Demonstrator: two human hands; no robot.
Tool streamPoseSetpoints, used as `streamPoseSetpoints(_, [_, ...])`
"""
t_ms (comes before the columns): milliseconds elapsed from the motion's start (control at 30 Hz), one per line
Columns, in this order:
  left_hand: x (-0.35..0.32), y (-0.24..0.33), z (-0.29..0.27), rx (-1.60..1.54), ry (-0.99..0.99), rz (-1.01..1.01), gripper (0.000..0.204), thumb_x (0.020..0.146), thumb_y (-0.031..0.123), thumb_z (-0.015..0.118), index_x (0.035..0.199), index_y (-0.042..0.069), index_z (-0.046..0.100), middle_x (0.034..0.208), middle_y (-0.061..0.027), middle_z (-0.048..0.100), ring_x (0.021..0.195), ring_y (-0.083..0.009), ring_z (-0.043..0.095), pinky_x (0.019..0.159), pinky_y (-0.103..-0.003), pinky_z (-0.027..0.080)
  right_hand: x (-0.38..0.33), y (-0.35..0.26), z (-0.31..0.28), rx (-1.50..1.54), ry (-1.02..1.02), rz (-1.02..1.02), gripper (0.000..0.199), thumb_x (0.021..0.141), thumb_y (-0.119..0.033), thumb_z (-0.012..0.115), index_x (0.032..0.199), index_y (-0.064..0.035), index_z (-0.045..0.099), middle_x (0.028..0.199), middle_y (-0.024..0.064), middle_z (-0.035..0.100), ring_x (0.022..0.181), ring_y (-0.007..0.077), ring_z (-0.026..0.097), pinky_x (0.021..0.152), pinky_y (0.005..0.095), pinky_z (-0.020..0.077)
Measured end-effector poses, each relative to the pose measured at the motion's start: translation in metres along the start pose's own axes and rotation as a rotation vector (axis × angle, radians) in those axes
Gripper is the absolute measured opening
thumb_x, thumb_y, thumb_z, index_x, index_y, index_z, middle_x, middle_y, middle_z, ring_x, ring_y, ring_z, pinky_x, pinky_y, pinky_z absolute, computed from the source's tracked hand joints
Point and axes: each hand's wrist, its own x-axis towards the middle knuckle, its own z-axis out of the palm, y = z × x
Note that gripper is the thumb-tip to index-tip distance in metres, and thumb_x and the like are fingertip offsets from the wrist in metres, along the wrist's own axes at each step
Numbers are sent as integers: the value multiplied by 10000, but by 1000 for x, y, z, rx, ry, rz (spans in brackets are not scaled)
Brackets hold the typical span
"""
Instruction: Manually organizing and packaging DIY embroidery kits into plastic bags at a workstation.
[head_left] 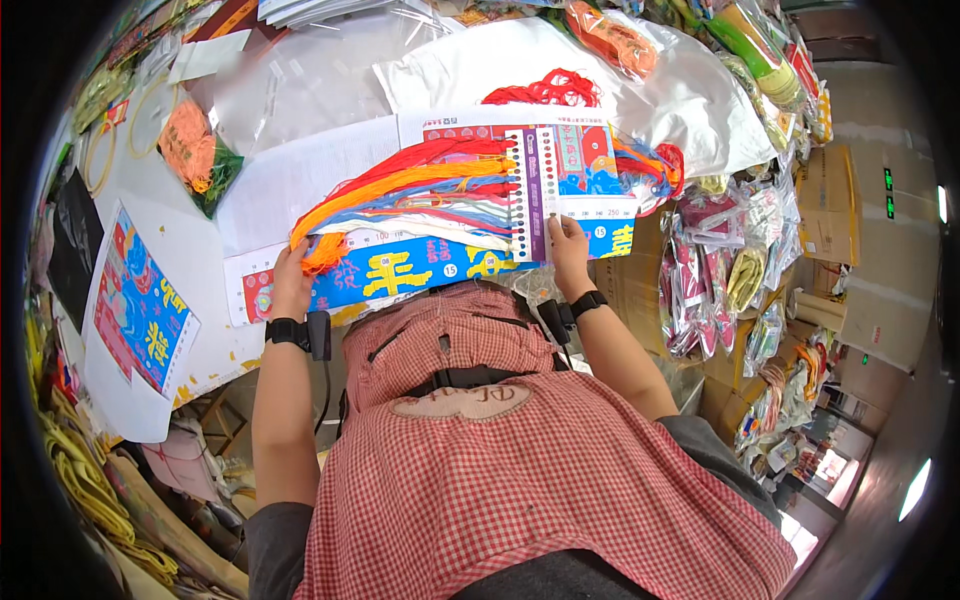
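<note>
A card thread organizer [545,180] with a colourful printed chart lies on a long printed sheet [400,275] at the table's near edge. Many embroidery threads [410,195] in red, orange, blue and white fan out leftward from the card's punched strip. My left hand [292,285] grips the gathered loose ends of those threads, orange tips poking out above my fingers. My right hand [568,255] presses its fingers on the lower edge of the card, pinning it down. Both wrists carry black bands.
White fabric [640,75] with a red thread skein [545,90] lies behind the card. A printed pattern sheet [140,310] sits at left, an orange skein bag [195,150] beyond it. Packaged kits [720,270] and cardboard boxes [830,205] crowd the right.
</note>
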Motion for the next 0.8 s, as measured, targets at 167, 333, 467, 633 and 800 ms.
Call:
streamPoseSetpoints(167, [-23,-9,-33,33,277,-41,320,838,222,568,1060,0,509,1028,-104,557,900,-176,560,776,-279,455,-5,46,-14,-372,418,-199,398,732,-162,694,1005,42,489,818,76,497,716,165,480,671,305,423])
streamPoseSetpoints(333, [-40,-44,-63,-106,771,-158,292,835,245,581,1044,55,510,995,-64,555,915,-159,526,818,-277,426,-41,45,-17,427,-80,594,293,787,-120,652,1017,-34,492,912,53,496,823,177,498,712,311,432])
streamPoseSetpoints(467, [-41,-53,-59,-328,328,-116,310,836,243,606,1066,75,484,1045,-25,557,947,-169,513,888,-311,388,-44,45,5,728,-159,570,316,822,-45,580,1110,-94,459,1017,47,532,883,182,522,762,330,460])
streamPoseSetpoints(633, [-58,-40,-43,-335,154,-135,319,858,246,587,1109,80,481,1086,-27,553,1004,-170,504,896,-341,384,-46,30,13,641,-294,548,303,811,-63,603,1089,-84,484,1024,45,552,883,171,538,743,317,463])
streamPoseSetpoints(800, [-100,-27,-61,-286,118,-11,312,864,242,580,1100,61,485,1086,-34,549,991,-166,511,890,-348,387,-68,8,18,441,-361,352,343,818,-91,609,1136,-70,482,1053,34,567,917,163,572,718,300,494])
